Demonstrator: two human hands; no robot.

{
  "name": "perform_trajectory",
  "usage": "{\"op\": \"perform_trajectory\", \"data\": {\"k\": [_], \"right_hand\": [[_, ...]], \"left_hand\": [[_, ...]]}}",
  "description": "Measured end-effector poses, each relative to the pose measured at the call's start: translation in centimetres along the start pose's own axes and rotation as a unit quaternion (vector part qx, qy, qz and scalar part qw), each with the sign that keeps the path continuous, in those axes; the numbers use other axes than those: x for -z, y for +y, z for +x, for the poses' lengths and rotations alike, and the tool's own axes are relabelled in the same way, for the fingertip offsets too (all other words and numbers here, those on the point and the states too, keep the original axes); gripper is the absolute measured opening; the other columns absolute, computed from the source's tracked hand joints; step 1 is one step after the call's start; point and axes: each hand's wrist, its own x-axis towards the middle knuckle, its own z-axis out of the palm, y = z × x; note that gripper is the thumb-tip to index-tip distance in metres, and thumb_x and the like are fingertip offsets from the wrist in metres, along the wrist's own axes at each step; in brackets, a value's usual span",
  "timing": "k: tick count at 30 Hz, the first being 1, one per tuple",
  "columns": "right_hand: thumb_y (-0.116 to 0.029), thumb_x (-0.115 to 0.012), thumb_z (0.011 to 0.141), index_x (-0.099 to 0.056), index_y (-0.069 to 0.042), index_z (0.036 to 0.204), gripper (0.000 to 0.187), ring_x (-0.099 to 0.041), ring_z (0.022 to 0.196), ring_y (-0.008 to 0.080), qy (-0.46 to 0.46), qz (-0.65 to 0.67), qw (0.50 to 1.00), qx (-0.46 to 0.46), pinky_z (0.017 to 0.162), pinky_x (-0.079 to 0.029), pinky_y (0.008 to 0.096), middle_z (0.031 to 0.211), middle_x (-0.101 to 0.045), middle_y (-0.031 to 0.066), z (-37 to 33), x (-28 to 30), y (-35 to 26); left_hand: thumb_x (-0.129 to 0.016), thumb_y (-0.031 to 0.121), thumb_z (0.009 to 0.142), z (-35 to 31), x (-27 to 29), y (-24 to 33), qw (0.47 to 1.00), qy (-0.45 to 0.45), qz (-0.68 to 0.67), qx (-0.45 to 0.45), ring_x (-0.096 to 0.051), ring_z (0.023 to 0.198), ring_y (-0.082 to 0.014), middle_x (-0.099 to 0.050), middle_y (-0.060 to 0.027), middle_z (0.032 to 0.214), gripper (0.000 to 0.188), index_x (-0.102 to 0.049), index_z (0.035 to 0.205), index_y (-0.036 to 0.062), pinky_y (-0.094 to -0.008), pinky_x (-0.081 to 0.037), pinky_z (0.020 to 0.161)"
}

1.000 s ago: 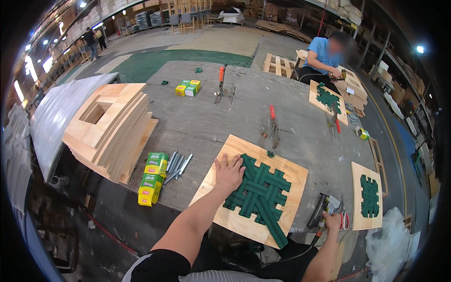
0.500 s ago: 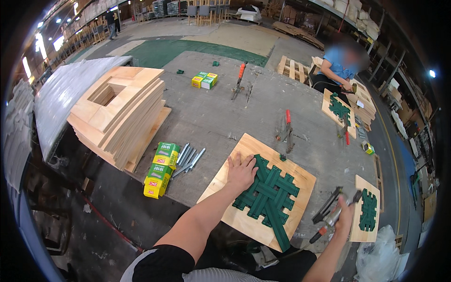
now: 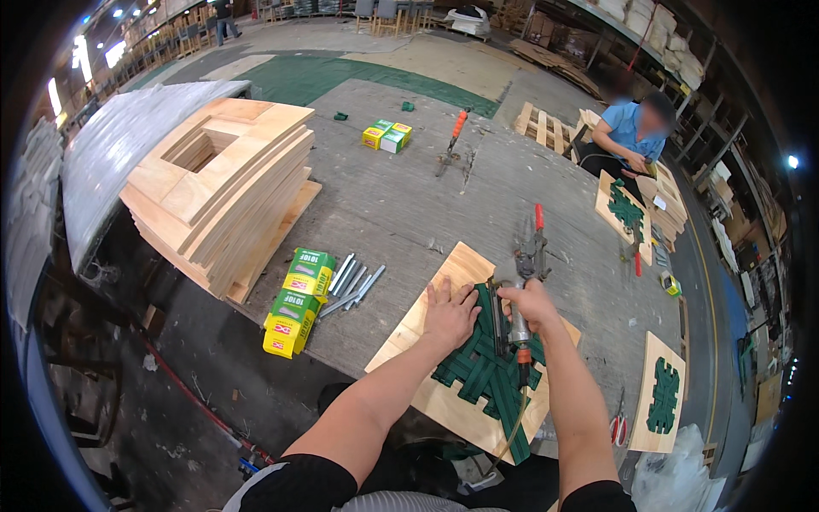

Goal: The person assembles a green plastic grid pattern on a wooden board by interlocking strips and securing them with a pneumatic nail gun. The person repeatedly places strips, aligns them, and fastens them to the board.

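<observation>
A square wooden panel (image 3: pixel 399 348) lies at the table's near edge. Woven dark green webbing straps (image 3: pixel 478 371) cover its middle, and one long strap runs down toward my body. My left hand (image 3: pixel 452 316) rests flat on the panel, fingers spread, its fingertips by the upper left end of the webbing. In my right hand (image 3: pixel 531 305) is an air stapler (image 3: pixel 519 331), held over the webbing's upper part just right of my left hand. An air hose (image 3: pixel 518 427) trails from the stapler toward me. The stapler and hand hide part of the straps.
Stacked wooden frames (image 3: pixel 217 188) stand at left. Yellow-green boxes (image 3: pixel 294 299) sit beside loose metal staple strips (image 3: pixel 351 286). Red-handled tools (image 3: pixel 539 218) lie beyond the panel. Another webbed panel (image 3: pixel 657 392) and scissors (image 3: pixel 618 427) are at right. A co-worker (image 3: pixel 631 132) sits across the table.
My right hand has brought the stapler left, from beside the panel to above the webbing. My left hand remains on the panel. The view has shifted slightly.
</observation>
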Motion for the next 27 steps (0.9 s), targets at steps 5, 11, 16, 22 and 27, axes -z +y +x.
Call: {"op": "perform_trajectory", "data": {"k": [5, 11, 16, 22, 27], "right_hand": [[-0.007, -0.073, 0.086, -0.063, 0.007, 0.104, 0.025, -0.061, 0.052, 0.0158, -0.023, -0.059, 0.998, -0.005, 0.044, -0.048, 0.0334, 0.079, -0.065, 0.0087, 1.7, -0.7, 1.1], [-0.008, -0.073, 0.085, -0.062, 0.008, 0.104, 0.027, -0.06, 0.052, 0.0154, 0.0, -0.088, 0.996, 0.0, 0.045, -0.049, 0.0338, 0.078, -0.065, 0.0087, 1.8, -1.9, 0.3], [-0.007, -0.073, 0.084, -0.063, 0.006, 0.097, 0.021, -0.059, 0.051, 0.0153, 0.005, -0.124, 0.992, 0.0, 0.044, -0.048, 0.0338, 0.075, -0.064, 0.0084, 2.1, -1.7, 0.6], [-0.007, -0.073, 0.083, -0.065, 0.007, 0.094, 0.02, -0.058, 0.05, 0.0149, -0.008, -0.12, 0.993, -0.001, 0.044, -0.046, 0.033, 0.07, -0.064, 0.007, 2.2, -1.7, 0.6], [-0.007, -0.073, 0.083, -0.066, 0.007, 0.095, 0.019, -0.058, 0.05, 0.0146, -0.034, -0.094, 0.995, 0.019, 0.044, -0.046, 0.0327, 0.073, -0.065, 0.0068, 2.1, -2.0, 0.8]], "left_hand": [[-0.042, 0.042, 0.108, 0.0, 0.1, 0.2, 1.0, -0.007, -0.022, 0.001, -0.031, 0.151, -0.0416, -0.046, -0.0006, 0.158, 0.049, -0.054, 0.149, 0.0178, -0.0688, -0.016, 0.12], [-0.041, 0.042, 0.108, 0.1, -0.1, -0.3, 1.0, -0.011, -0.022, 0.009, -0.03, 0.151, -0.0407, -0.046, -0.0004, 0.158, 0.05, -0.053, 0.149, 0.0176, -0.0679, -0.015, 0.121], [-0.041, 0.042, 0.108, 0.0, -0.1, -0.1, 0.999, -0.01, -0.032, 0.012, -0.029, 0.152, -0.0397, -0.042, -0.006, 0.16, 0.049, -0.054, 0.149, 0.019, -0.0666, -0.014, 0.122], [-0.044, 0.041, 0.107, 0.0, -0.2, -0.2, 0.999, 0.013, -0.036, 0.022, -0.029, 0.152, -0.0387, -0.035, -0.0163, 0.162, 0.046, -0.056, 0.147, 0.0221, -0.0646, -0.016, 0.122], [-0.046, 0.041, 0.106, 0.1, -0.3, -0.3, 0.998, 0.03, -0.044, 0.024, -0.03, 0.151, -0.0376, -0.036, -0.0165, 0.161, 0.044, -0.058, 0.145, 0.0226, -0.0642, -0.018, 0.122]]}}
